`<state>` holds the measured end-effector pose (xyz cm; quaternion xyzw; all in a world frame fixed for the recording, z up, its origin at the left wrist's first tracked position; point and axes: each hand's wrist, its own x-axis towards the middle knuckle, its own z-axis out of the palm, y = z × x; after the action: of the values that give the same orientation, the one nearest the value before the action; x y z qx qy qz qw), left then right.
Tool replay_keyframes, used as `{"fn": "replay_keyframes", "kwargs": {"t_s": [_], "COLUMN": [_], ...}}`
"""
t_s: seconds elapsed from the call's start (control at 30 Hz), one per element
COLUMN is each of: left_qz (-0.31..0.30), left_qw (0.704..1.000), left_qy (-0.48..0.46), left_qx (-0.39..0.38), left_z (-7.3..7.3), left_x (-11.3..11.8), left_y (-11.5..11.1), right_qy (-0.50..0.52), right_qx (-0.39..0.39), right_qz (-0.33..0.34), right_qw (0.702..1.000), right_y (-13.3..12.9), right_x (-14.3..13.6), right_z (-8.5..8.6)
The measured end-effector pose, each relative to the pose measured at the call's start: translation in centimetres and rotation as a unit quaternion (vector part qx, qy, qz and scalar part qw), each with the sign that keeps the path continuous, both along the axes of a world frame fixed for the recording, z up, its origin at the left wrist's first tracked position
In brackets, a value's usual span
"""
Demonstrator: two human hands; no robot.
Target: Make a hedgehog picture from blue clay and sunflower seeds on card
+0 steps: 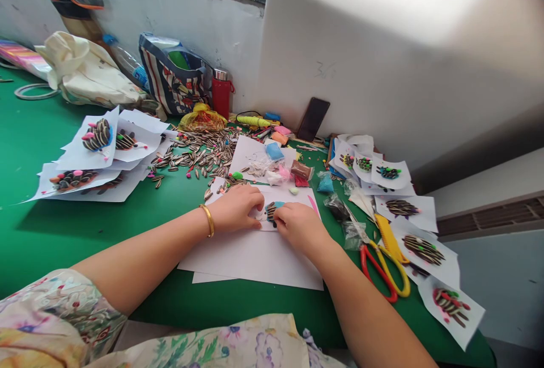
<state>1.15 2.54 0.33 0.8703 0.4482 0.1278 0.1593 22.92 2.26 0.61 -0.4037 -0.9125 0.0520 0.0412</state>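
White paper sheets [255, 257] lie on the green table in front of me. On the top sheet sits a small figure [271, 211] of blue clay with striped seeds stuck into it. My left hand [238, 208], with a gold bangle at the wrist, rests on the paper just left of the figure, thumb and fingers apart and nothing visible between them. My right hand [300, 226] touches the figure's right side with its fingers pinched together; what they hold, if anything, is hidden.
Striped seeds [204, 150] are heaped behind my left hand. Finished seed figures on paper [97, 136] stand left, others [423, 249] right. Scissors [382, 266] lie right of the sheets. A phone [313, 119] leans on the wall near a red bottle [221, 95].
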Motion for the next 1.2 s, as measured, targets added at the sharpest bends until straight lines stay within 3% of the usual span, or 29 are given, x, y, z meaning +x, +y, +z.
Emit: {"fn": "replay_keyframes", "kwargs": {"t_s": [0.27, 0.43, 0.5, 0.57, 0.7, 0.97, 1.2], "left_qz": [-0.003, 0.012, 0.036, 0.1, 0.192, 0.205, 0.191], "left_qw": [1.0, 0.999, 0.998, 0.993, 0.98, 0.975, 0.978], "left_qy": [-0.002, -0.026, -0.046, -0.057, -0.016, 0.083, 0.084], "left_qx": [0.001, -0.017, -0.01, 0.018, 0.05, 0.012, 0.006], "left_z": [0.1, 0.4, 0.6, 0.7, 0.8, 1.4, 1.2], "left_x": [0.0, -0.4, -1.1, -2.1, -4.6, -6.9, -7.1], "left_y": [-0.1, 0.3, 0.9, 1.8, 3.2, 3.8, 4.0], "right_qy": [0.016, 0.075, 0.103, 0.121, 0.114, 0.095, 0.121], "right_qx": [-0.036, -0.049, -0.038, -0.022, -0.016, -0.063, -0.102], "right_qz": [-0.008, -0.023, -0.041, -0.058, -0.071, -0.052, -0.069], "right_qw": [0.999, 0.996, 0.993, 0.991, 0.991, 0.992, 0.985], "right_y": [0.0, 0.2, 0.5, 0.9, 1.8, 2.4, 2.6], "right_x": [0.2, 1.1, 1.6, 2.2, 3.2, 3.5, 3.4], "right_z": [0.5, 1.3, 1.6, 1.6, 1.1, -0.3, -0.7]}}
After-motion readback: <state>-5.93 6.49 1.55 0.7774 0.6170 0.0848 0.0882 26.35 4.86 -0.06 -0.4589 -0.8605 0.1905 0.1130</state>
